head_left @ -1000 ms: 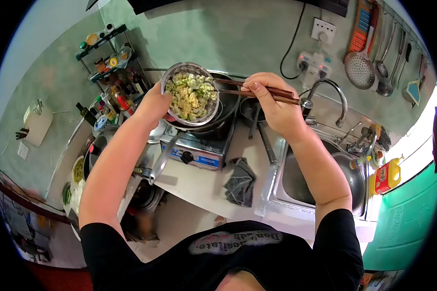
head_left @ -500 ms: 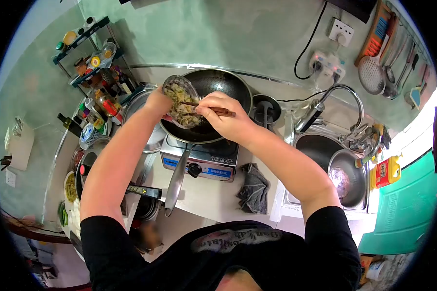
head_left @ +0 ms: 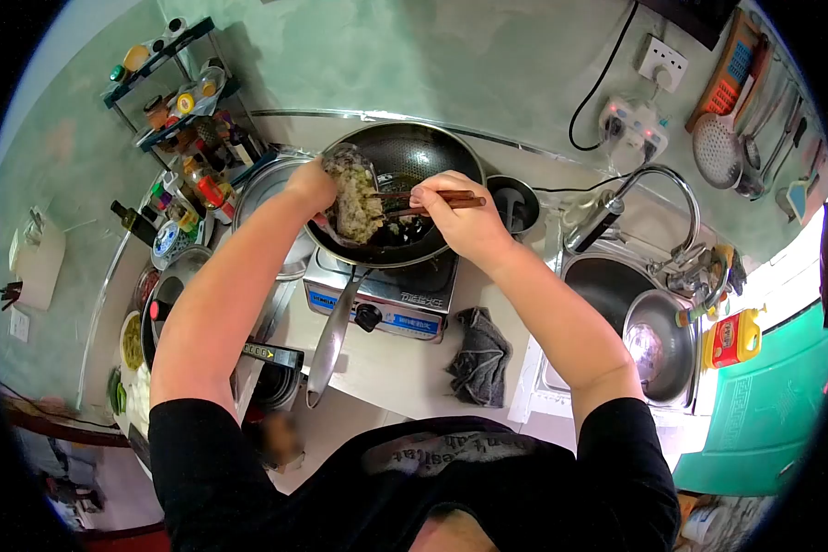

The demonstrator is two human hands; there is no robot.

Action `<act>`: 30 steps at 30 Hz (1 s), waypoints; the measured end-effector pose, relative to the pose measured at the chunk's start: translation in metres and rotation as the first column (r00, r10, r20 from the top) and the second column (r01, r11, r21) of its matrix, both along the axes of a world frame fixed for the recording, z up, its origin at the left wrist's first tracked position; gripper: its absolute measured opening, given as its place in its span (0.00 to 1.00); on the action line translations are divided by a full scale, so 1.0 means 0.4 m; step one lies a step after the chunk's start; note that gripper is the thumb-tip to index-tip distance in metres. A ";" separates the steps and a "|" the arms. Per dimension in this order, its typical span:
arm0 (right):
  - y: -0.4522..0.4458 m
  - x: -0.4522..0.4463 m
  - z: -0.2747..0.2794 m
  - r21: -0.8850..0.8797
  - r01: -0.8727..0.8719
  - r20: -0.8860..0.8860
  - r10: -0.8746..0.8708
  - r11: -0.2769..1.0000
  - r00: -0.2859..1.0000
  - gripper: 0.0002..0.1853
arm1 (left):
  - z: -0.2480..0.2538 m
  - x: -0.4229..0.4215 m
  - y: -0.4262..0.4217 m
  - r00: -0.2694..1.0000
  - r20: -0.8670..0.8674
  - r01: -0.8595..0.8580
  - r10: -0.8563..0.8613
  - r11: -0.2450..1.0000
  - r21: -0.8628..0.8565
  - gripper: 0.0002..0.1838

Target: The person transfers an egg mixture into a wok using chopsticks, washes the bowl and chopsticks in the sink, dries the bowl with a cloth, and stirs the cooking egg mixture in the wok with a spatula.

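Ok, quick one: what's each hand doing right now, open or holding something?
Left hand: closed on the bowl, tilted over the wok.
Right hand: closed on the chopsticks, pointing toward the bowl.

Mottled pale-green wall [head_left: 359, 55], white counter [head_left: 405, 368], pale flr [head_left: 340, 434]; bright glare far R, prob. a window [head_left: 794, 267].

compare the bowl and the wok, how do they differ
Size: the bowl is small; the wok is much wider.
Pose: the bowl is tipped in the left hand; the wok rests on the stove.
Contents: the bowl holds a lump of food; the wok shows only scattered bits.
Shared: both are round and open-topped.
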State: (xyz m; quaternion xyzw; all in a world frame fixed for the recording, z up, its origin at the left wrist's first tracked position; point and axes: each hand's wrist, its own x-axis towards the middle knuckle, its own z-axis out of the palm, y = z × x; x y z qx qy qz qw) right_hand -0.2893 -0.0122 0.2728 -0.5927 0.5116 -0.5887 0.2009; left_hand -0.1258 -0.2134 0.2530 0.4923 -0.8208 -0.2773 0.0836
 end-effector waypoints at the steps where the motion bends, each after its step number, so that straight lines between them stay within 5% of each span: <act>1: -0.002 -0.008 -0.007 -0.013 0.013 -0.006 -0.013 1.000 1.000 0.08 | -0.001 -0.003 -0.003 1.000 0.019 -0.002 0.002 1.000 -0.012 0.26; 13: -0.021 -0.051 -0.059 0.123 0.095 -0.110 -0.082 0.988 0.991 0.09 | 0.022 -0.012 -0.054 0.944 0.323 0.005 0.068 0.975 -0.220 0.30; 16: -0.037 -0.061 -0.079 0.122 0.082 -0.073 -0.074 0.989 0.995 0.10 | 0.021 0.015 -0.091 0.990 0.107 -0.062 0.093 0.962 -0.265 0.31; 18: -0.037 -0.064 -0.072 0.111 0.054 0.007 -0.055 0.992 0.998 0.11 | 0.025 0.025 -0.111 0.984 0.176 0.035 0.025 0.943 -0.332 0.30; 19: -0.033 -0.064 -0.060 0.130 0.075 -0.044 -0.070 0.989 0.997 0.10 | 0.038 0.026 -0.102 0.980 0.199 0.069 0.004 0.933 -0.354 0.30; 24: -0.001 -0.056 0.016 0.140 0.135 -0.165 -0.111 0.981 0.980 0.10 | 0.200 0.037 0.065 0.968 -0.208 -0.164 0.143 0.983 -0.087 0.30; 27: 0.007 -0.057 0.048 0.050 0.169 -0.310 -0.146 0.984 0.939 0.11 | 0.208 0.052 0.078 0.969 -0.229 -0.136 0.088 0.971 -0.199 0.30; 28: 0.001 -0.055 0.055 0.040 0.142 -0.197 -0.131 0.989 0.972 0.11 | 0.219 0.052 0.094 0.950 -0.287 -0.144 0.126 0.989 -0.042 0.30; 30: 0.000 -0.034 0.085 -0.015 0.076 0.018 -0.076 0.997 0.997 0.11 | 0.193 0.056 0.083 0.927 -0.360 -0.116 0.105 0.993 -0.011 0.30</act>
